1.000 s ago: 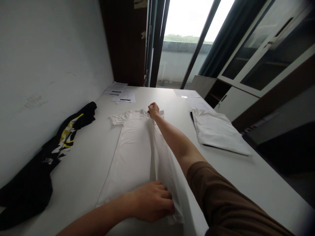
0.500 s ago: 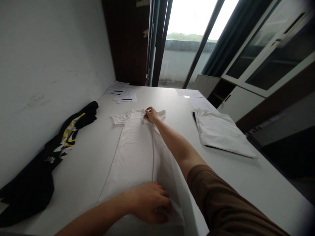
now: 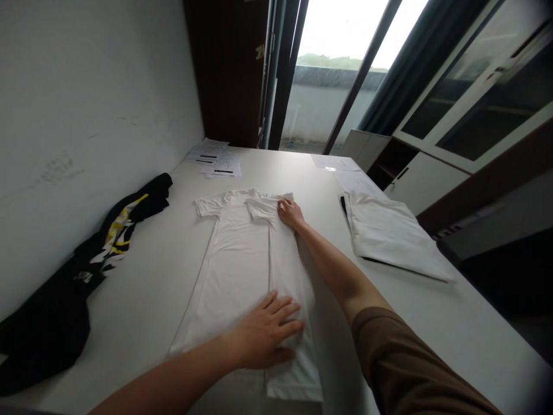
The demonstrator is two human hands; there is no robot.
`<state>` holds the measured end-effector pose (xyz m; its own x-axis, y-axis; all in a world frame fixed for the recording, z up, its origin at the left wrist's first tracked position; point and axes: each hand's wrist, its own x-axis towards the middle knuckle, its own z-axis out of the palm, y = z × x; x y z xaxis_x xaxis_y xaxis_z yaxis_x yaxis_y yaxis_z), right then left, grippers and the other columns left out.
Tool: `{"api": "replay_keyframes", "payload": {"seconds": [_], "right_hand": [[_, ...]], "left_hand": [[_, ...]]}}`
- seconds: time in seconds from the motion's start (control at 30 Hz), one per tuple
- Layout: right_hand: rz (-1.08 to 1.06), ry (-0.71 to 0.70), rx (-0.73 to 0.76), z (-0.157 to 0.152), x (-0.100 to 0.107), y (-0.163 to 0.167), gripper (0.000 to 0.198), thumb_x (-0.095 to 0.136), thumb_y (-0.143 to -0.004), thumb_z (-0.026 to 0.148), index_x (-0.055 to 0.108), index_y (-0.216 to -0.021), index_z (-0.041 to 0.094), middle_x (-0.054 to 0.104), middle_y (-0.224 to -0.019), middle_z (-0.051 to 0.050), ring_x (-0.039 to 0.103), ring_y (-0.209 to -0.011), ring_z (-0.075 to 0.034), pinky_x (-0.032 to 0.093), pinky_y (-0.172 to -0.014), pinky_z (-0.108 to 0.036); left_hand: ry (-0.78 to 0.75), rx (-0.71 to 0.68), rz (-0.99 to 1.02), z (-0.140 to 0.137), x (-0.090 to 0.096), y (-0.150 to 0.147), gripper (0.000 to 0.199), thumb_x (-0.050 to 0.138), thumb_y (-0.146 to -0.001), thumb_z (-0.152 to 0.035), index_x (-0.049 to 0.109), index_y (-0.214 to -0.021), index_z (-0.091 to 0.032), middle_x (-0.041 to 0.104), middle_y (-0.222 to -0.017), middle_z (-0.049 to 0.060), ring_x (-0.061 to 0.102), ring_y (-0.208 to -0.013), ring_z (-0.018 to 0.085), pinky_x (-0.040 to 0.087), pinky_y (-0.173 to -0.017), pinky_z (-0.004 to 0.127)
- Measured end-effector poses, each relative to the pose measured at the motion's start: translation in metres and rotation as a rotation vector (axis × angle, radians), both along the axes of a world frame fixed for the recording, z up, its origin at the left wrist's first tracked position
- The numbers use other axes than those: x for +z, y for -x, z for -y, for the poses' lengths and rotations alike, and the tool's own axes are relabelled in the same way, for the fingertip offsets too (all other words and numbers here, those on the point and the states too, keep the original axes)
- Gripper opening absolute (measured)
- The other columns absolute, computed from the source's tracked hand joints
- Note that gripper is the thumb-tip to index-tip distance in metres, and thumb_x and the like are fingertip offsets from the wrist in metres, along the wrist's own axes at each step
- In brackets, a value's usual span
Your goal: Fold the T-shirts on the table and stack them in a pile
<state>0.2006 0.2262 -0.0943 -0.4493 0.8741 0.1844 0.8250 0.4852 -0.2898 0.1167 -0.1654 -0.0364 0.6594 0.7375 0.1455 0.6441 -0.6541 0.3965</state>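
A white short-sleeved T-shirt (image 3: 237, 259) lies lengthwise on the table, its collar end away from me. Its right side is folded inward as a long strip, and that side's sleeve points left across the body. My left hand (image 3: 268, 331) rests palm down on the lower part of the folded strip, fingers spread. At the far right shoulder, my right hand (image 3: 290, 213) lies on the folded edge with its fingers slightly bent, pinching nothing that I can see. My left forearm covers part of the shirt's lower end.
A black garment with a yellow and white print (image 3: 116, 236) lies along the wall at left. Folded white cloth (image 3: 393, 233) sits on something dark at right. Paper sheets (image 3: 220, 164) lie at the far left of the white table (image 3: 432, 323), more at far right.
The lifted right side of the shirt now lies flat, its sleeve pointing left. My right hand has let go near the collar and moved right; my left hand has flattened and spread.
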Motion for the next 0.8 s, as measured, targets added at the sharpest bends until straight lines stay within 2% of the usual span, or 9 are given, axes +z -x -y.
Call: {"api": "replay_keyframes", "payload": {"seconds": [0.07, 0.23, 0.37, 0.5, 0.57, 0.63, 0.73, 0.8], "right_hand": [[0.065, -0.002, 0.027, -0.008, -0.004, -0.006, 0.049, 0.044, -0.102, 0.042, 0.053, -0.147, 0.026, 0.046, -0.156, -0.009, 0.038, -0.145, -0.028, 0.03, -0.119, -0.043], [0.137, 0.092, -0.041, -0.035, -0.011, -0.013, 0.062, 0.032, -0.104, 0.053, 0.035, -0.16, 0.025, 0.024, -0.169, -0.009, 0.021, -0.154, -0.032, 0.019, -0.123, -0.054], [0.155, 0.15, -0.036, -0.05, -0.01, -0.016, 0.066, 0.032, -0.104, 0.056, 0.03, -0.162, 0.026, 0.018, -0.171, -0.008, 0.015, -0.156, -0.034, 0.016, -0.123, -0.057], [0.139, 0.207, -0.074, -0.057, -0.003, -0.011, 0.065, 0.035, -0.103, 0.057, 0.032, -0.161, 0.028, 0.017, -0.171, -0.008, 0.014, -0.156, -0.034, 0.016, -0.121, -0.061], [0.13, 0.216, -0.098, -0.053, 0.001, -0.005, 0.063, 0.039, -0.103, 0.056, 0.036, -0.159, 0.028, 0.02, -0.171, -0.011, 0.015, -0.156, -0.035, 0.017, -0.12, -0.063], [0.12, 0.159, -0.083, -0.041, 0.002, 0.004, 0.063, 0.042, -0.103, 0.055, 0.039, -0.157, 0.024, 0.022, -0.169, -0.015, 0.013, -0.156, -0.035, 0.015, -0.12, -0.062], [0.12, 0.07, 0.037, -0.013, -0.002, 0.018, 0.065, 0.041, -0.103, 0.056, 0.039, -0.157, 0.02, 0.023, -0.169, -0.017, 0.011, -0.157, -0.034, 0.012, -0.123, -0.058], [0.137, 0.07, 0.115, 0.004, -0.006, 0.023, 0.068, 0.037, -0.103, 0.06, 0.036, -0.159, 0.021, 0.021, -0.17, -0.015, 0.012, -0.157, -0.033, 0.012, -0.124, -0.056]], "left_hand": [[0.017, -0.016, -0.011, 0.002, -0.001, 0.0, 0.062, 0.054, -0.1, -0.056, 0.044, -0.151, -0.023, 0.037, -0.163, 0.012, 0.029, -0.152, 0.032, 0.018, -0.125, 0.057], [0.031, -0.026, -0.03, 0.003, 0.003, 0.0, 0.069, 0.05, -0.1, -0.06, 0.04, -0.156, -0.022, 0.031, -0.166, 0.014, 0.024, -0.155, 0.033, 0.014, -0.125, 0.058], [0.028, -0.032, -0.048, 0.002, 0.006, 0.0, 0.072, 0.05, -0.099, -0.062, 0.037, -0.158, -0.022, 0.03, -0.167, 0.015, 0.025, -0.155, 0.033, 0.015, -0.125, 0.058], [0.019, -0.049, -0.082, 0.003, 0.001, -0.001, 0.077, 0.053, -0.097, -0.061, 0.033, -0.16, -0.021, 0.026, -0.168, 0.015, 0.022, -0.156, 0.033, 0.015, -0.125, 0.058], [0.013, -0.049, -0.095, 0.003, -0.001, -0.001, 0.08, 0.056, -0.096, -0.061, 0.032, -0.16, -0.021, 0.024, -0.169, 0.015, 0.02, -0.156, 0.034, 0.014, -0.125, 0.059], [0.007, -0.036, -0.101, 0.003, -0.003, -0.001, 0.082, 0.057, -0.094, -0.062, 0.032, -0.161, -0.021, 0.022, -0.169, 0.014, 0.018, -0.156, 0.034, 0.013, -0.125, 0.059], [0.011, -0.026, -0.097, 0.003, -0.005, -0.001, 0.084, 0.057, -0.094, -0.065, 0.031, -0.161, -0.022, 0.019, -0.17, 0.013, 0.017, -0.157, 0.034, 0.013, -0.126, 0.058], [0.025, -0.029, -0.093, 0.002, -0.006, -0.002, 0.085, 0.054, -0.094, -0.067, 0.028, -0.162, -0.023, 0.017, -0.171, 0.013, 0.015, -0.157, 0.034, 0.011, -0.126, 0.057]]}}
